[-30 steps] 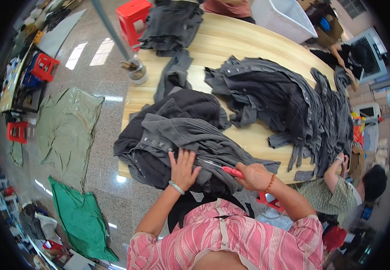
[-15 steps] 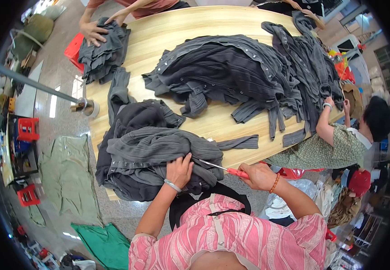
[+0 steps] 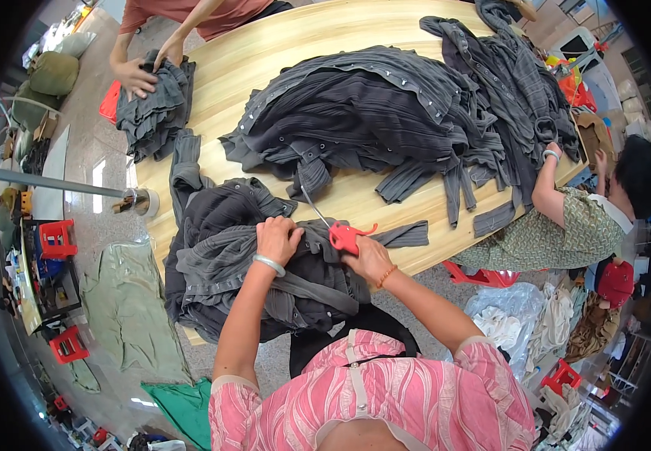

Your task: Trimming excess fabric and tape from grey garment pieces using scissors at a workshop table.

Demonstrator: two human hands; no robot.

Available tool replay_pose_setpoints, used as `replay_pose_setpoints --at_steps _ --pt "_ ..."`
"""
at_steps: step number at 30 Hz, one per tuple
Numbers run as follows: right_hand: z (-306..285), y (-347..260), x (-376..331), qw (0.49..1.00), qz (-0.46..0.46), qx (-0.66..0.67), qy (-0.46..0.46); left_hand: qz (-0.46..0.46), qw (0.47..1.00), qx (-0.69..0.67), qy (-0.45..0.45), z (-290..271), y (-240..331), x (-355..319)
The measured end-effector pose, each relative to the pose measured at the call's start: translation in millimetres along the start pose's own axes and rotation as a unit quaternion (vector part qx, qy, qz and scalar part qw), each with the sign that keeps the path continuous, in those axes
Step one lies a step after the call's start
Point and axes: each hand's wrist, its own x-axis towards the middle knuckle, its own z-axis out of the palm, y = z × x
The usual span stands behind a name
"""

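A heap of dark grey ribbed garments with snap buttons (image 3: 216, 263) lies in front of me at the table's near left end. My left hand (image 3: 277, 240) presses into the heap, its fingers curled on the grey cloth. My right hand (image 3: 370, 261) is closed round what looks like a red air blow gun (image 3: 346, 237). Its long thin metal nozzle points away from me and to the left, above the garments. The nozzle tip is near a hanging cuff of the larger garment pile (image 3: 355, 113) further back.
The wooden table (image 3: 408, 218) carries more grey garments at right. A person's hands (image 3: 141, 79) rest on a folded stack (image 3: 156, 109) at far left. Another person (image 3: 558, 225) handles cloth at the right edge. A metal pole (image 3: 55, 182) reaches the left edge.
My right hand has moved left and away from me, lifting the blow gun out of the cloth and turning its nozzle further forward. My left hand has moved slightly left and farther from me.
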Motion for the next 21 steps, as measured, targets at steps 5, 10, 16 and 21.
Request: replay_pose_setpoints --at_steps 5,10,16,21 --pt "-44.5 35.7 36.9 0.959 0.089 0.241 -0.123 0.041 0.983 0.012 0.18 -10.3 28.2 7.9" --pt "-89.4 31.7 40.2 0.865 0.191 0.425 -0.187 -0.096 0.95 -0.296 0.04 1.8 72.5 -46.9" --pt "-92.6 17.5 35.8 0.834 0.202 0.459 -0.231 -0.321 0.483 -0.806 -0.114 41.5 88.8 -58.6" --pt "-108.3 -5.4 36.2 0.794 0.218 0.517 -0.234 -0.262 0.336 -0.9 -0.093 51.3 95.1 -50.6"
